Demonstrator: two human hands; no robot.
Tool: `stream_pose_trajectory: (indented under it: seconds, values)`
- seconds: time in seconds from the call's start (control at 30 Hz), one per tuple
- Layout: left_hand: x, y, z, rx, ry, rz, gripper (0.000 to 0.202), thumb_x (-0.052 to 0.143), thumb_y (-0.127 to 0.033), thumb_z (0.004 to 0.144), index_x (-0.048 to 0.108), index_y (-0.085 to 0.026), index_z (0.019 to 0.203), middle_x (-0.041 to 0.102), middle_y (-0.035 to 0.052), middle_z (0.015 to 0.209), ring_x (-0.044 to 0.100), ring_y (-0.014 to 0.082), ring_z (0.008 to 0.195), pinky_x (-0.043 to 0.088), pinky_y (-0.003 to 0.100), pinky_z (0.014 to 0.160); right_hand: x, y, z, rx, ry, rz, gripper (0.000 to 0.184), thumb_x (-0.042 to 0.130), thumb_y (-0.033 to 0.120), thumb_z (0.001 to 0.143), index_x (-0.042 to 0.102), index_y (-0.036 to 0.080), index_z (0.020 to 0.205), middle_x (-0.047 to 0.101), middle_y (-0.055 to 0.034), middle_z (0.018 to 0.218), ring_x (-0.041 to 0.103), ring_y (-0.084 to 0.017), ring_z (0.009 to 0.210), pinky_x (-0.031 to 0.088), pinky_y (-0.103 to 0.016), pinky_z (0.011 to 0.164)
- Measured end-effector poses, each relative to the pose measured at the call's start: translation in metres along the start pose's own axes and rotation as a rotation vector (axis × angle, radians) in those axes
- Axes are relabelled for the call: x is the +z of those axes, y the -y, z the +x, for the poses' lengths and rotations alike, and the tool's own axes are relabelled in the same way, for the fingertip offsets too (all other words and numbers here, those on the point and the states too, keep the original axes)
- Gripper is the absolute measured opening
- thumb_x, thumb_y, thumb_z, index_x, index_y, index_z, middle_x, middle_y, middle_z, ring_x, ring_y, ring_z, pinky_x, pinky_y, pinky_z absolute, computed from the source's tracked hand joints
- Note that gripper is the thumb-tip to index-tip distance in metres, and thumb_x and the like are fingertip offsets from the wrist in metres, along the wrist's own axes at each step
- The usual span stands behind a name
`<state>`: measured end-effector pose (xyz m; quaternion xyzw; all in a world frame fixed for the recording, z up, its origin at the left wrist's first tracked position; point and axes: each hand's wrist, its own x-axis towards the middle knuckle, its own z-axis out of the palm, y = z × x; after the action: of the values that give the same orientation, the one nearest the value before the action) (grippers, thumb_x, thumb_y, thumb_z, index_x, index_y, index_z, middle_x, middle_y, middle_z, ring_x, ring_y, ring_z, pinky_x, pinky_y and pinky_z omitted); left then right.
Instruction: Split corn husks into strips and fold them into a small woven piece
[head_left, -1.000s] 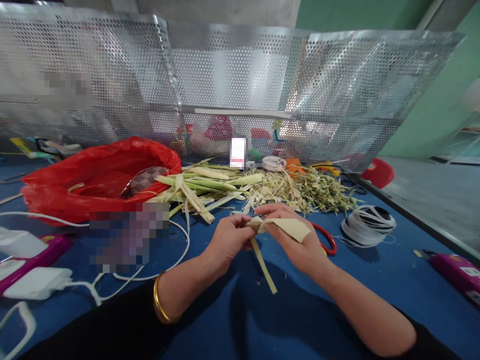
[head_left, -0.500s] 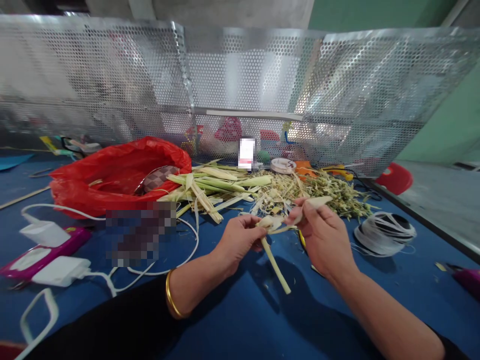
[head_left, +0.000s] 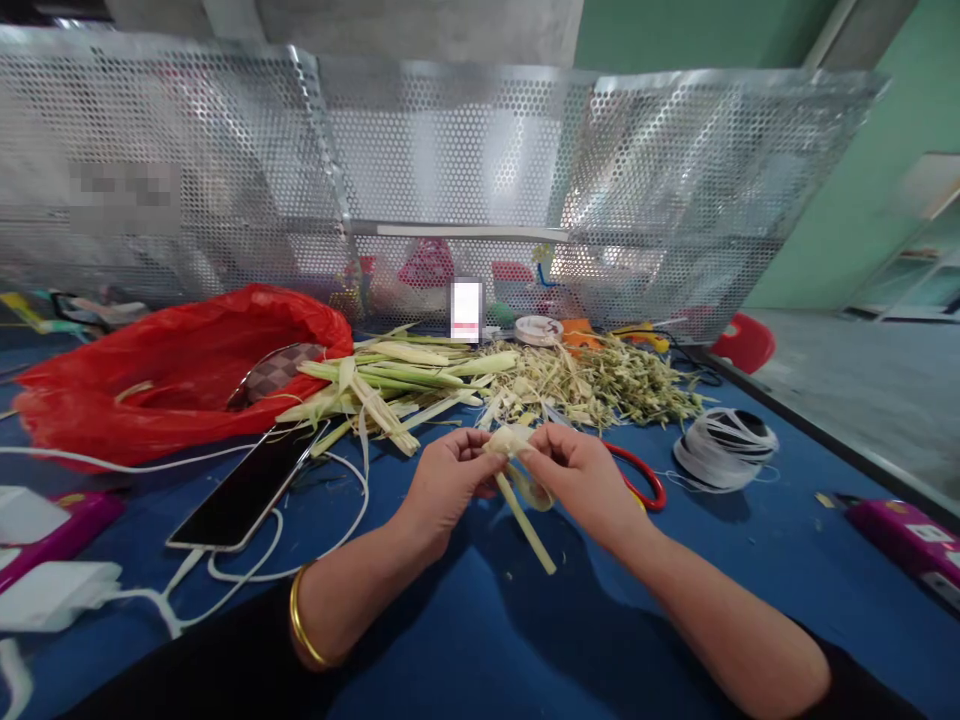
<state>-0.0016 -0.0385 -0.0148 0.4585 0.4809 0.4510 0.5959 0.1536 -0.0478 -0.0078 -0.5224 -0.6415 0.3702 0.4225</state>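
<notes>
My left hand (head_left: 450, 485), with a gold bangle at its wrist, is closed around the top of a thin pale green stalk (head_left: 531, 530). The stalk slants down toward me. At its head sits a folded cream husk-like strip (head_left: 513, 437), pinched between both thumbs and fingers. My right hand (head_left: 581, 480) is closed on this strip from the right, and a loop of it hangs under the fingers. Partly hidden behind my right hand are scissors with a red handle (head_left: 651, 482). My fingertips cover part of where strip and stalk meet.
Husk strips and stalks (head_left: 405, 372) lie ahead beside a red plastic bag (head_left: 90, 400). Dried plant bits (head_left: 637, 380) are piled farther right. A phone (head_left: 244, 490) with white cables lies left; a spool of white ribbon (head_left: 724, 450) and a purple cutter (head_left: 911, 540) lie right.
My right hand has moved left, bringing the strip's loose end in against the stalk's head beside my left hand. The view has turned right, and the red scissors handle now shows.
</notes>
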Motion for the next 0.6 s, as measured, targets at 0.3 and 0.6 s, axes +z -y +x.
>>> stream_pose_trajectory:
  seconds: [0.3, 0.6]
  values:
    - [0.0009, -0.0002, -0.0006, 0.064, -0.054, 0.077, 0.027, 0.072, -0.028, 0.062, 0.060, -0.013, 0.082, 0.064, 0.0009, 0.066, 0.056, 0.0086, 0.054, 0.044, 0.018, 0.049, 0.0033, -0.0026, 0.0005, 0.146, 0.052, 0.257, 0.025, 0.061, 0.035, 0.071, 0.049, 0.018, 0.056, 0.053, 0.0022, 0.049, 0.044, -0.009, 0.046, 0.035, -0.023, 0.046]
    - [0.0027, -0.0015, -0.0043, 0.130, 0.004, 0.230, 0.021, 0.068, -0.024, 0.065, 0.060, -0.014, 0.081, 0.063, -0.0003, 0.062, 0.055, 0.0097, 0.055, 0.043, 0.020, 0.053, 0.0063, -0.0043, 0.0009, 0.140, 0.034, 0.221, 0.026, 0.062, 0.038, 0.073, 0.051, 0.018, 0.060, 0.055, 0.0018, 0.052, 0.046, -0.009, 0.045, 0.036, -0.023, 0.045]
